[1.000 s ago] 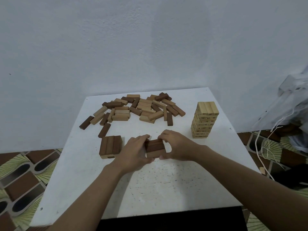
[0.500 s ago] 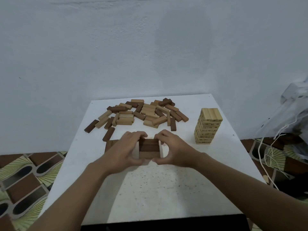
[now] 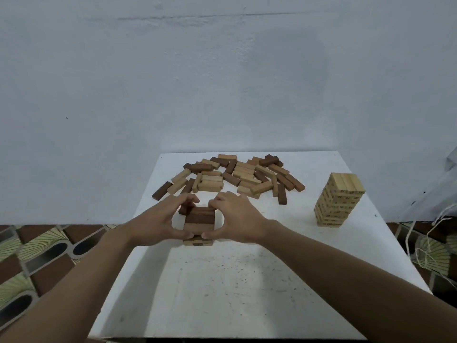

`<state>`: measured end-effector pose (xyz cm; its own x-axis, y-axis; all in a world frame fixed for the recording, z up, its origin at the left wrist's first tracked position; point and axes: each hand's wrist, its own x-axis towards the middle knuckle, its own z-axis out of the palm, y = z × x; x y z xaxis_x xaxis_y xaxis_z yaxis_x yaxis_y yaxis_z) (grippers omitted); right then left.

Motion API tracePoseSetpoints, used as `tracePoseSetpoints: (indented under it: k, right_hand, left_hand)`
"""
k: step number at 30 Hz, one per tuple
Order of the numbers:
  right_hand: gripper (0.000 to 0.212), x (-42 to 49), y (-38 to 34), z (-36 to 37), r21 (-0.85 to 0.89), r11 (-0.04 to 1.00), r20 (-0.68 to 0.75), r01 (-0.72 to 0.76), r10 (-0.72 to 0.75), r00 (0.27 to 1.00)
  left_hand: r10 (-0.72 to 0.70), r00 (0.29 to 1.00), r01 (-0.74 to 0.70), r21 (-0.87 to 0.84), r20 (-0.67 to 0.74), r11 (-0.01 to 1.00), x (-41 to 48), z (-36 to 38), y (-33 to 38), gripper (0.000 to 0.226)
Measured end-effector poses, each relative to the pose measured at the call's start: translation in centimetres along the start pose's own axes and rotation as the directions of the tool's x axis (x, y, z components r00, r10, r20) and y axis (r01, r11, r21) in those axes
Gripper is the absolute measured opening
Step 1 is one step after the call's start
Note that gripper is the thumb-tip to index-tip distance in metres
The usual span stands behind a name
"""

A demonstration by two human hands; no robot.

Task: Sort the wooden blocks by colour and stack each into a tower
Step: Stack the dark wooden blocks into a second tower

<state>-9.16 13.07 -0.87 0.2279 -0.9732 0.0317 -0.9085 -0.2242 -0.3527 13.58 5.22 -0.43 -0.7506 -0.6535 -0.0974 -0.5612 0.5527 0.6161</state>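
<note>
White table (image 3: 247, 280): left hand (image 3: 158, 221), right hand (image 3: 237, 216) grip blocks (image 3: 199, 217) (lying crosswise).

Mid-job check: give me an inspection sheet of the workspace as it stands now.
Surface: white table, dark specks near the front.
Job's things: loose blocks piled at the far side; pale tower upright on the right; brown layer held over a low stack, contact unclear.
Clutter: nothing seen.
Grippers: left hand and right hand both grip the brown layer by its sides.
Cables: white cords beside the table, right.
Surroundings: plain wall; patterned floor tiles.
</note>
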Motion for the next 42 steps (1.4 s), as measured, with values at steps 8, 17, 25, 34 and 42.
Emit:
tracePoseSetpoints:
  k: [8,17,25,34,42]
  right_hand:
    - [0.066,0.9,-0.5,0.6,-0.050,0.998,0.086,-0.037,0.041,0.995]
    - [0.091,0.5,-0.8,0.0,0.019,0.995,0.127,-0.095,0.092,0.988]
    - [0.092,0.6,-0.3,0.8,0.077,0.989,0.141,-0.125,0.113,0.983]
    - [0.068,1.0,-0.1,1.5,0.135,0.981,0.123,-0.140,0.124,0.985]
    - [0.070,1.1,-0.3,1.2,0.140,0.978,0.142,-0.158,0.138,0.980]
  left_hand:
    - [-0.025,1.000,0.025,-0.015,0.014,1.000,0.2,0.7,-1.6,0.071]
    - [-0.003,1.000,0.003,0.011,-0.028,1.000,-0.1,1.0,-1.9,0.087]
    - [-0.022,0.999,0.019,-0.042,-0.050,0.999,0.3,2.0,-1.5,0.092]
    - [-0.045,0.997,0.042,-0.051,-0.058,0.998,0.5,2.2,-1.3,0.083]
    - [-0.052,0.997,0.050,-0.033,-0.051,0.998,0.5,2.3,-1.2,0.091]
